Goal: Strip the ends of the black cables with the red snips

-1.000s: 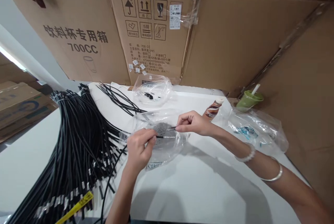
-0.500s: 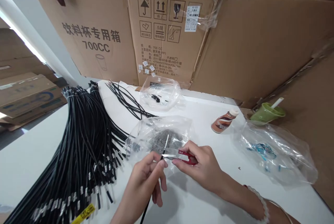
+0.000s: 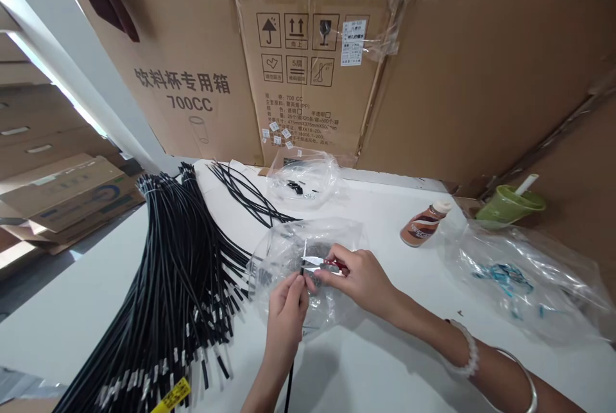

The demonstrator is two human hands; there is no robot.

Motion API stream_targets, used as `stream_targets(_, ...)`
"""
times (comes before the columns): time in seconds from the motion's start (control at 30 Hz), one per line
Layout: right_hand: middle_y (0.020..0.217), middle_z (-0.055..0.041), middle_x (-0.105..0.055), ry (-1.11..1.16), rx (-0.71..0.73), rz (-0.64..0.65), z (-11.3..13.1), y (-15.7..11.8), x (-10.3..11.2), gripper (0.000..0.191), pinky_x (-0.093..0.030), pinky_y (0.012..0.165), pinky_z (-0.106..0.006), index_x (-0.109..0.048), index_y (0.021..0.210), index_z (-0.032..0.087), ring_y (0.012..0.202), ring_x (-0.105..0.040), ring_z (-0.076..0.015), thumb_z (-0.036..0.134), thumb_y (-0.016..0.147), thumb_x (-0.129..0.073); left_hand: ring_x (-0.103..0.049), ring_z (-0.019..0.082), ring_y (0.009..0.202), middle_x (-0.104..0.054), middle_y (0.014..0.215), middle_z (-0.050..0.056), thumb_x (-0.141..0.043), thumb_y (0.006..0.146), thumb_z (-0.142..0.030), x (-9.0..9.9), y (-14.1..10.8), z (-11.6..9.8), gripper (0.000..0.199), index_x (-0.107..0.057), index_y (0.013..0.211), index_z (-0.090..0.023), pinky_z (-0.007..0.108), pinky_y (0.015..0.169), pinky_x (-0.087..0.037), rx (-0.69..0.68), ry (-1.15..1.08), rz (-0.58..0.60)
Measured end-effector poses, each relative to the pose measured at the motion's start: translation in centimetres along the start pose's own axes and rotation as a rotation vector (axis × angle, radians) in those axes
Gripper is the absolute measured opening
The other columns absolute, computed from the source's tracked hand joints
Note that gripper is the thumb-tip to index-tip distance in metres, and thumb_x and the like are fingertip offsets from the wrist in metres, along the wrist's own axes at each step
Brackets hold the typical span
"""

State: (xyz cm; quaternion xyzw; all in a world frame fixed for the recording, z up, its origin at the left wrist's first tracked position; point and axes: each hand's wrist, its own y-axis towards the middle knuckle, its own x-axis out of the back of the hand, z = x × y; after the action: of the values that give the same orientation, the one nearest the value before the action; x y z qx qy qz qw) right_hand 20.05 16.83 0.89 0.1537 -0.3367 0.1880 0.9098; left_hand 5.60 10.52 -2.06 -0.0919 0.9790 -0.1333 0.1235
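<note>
Black rubbery cable (image 3: 290, 382), one thin strand, runs up from the bottom edge into the left hand (image 3: 285, 310), whose fingers (image 3: 299, 285) pinch its tip. One pair of small red-handled snips (image 3: 321, 263), with bright metal blades, sits in the right hand (image 3: 362, 279), fingers closed on the handles; the blades seem to meet the cable tip, though that spot is too small to be sure. Both hands hover over one crinkled clear plastic bag (image 3: 289, 252) holding grey metallic bits. Two more clear bags lie on the white surface (image 3: 385, 362): a small bag (image 3: 303, 176) at the back and a wide bag (image 3: 524, 278) right. One big fanned bundle of cables (image 3: 168, 285) lies left. One brown bottle (image 3: 423, 226) and one green cup (image 3: 509, 204) stand before cardboard boxes (image 3: 457, 79).
</note>
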Motion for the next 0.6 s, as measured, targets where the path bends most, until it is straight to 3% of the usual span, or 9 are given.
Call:
stream_targets(0.37,0.054,0.0068,-0.044,0.042,-0.028,0.046,-0.7,1.1,-0.4,0.035,-0.028,0.054,-0.021,-0.05,0.072,0.02,0.052,-0.037,-0.0095,0.052,0.085,-0.057,-0.01,0.007,0.043,-0.018,0.047,-0.01,-0.046,0.084,-0.053,0.4,1.0,0.6,0.038,-0.05,0.068,-0.019,0.022,0.042,-0.012,-0.091,0.105,-0.01)
stream_targets(0.6,0.057,0.0053,-0.045,-0.109,-0.036,0.041,-0.4,1.4,-1.0,0.034,-0.024,0.055,-0.024,-0.045,0.07,0.02,0.052,-0.035,-0.0101,0.047,0.091,-0.05,-0.023,0.01,0.047,-0.026,0.052,-0.006,-0.038,0.088,-0.046,0.4,1.3,0.5,0.035,-0.047,0.067,-0.02,0.024,0.048,-0.018,-0.222,0.389,-0.084)
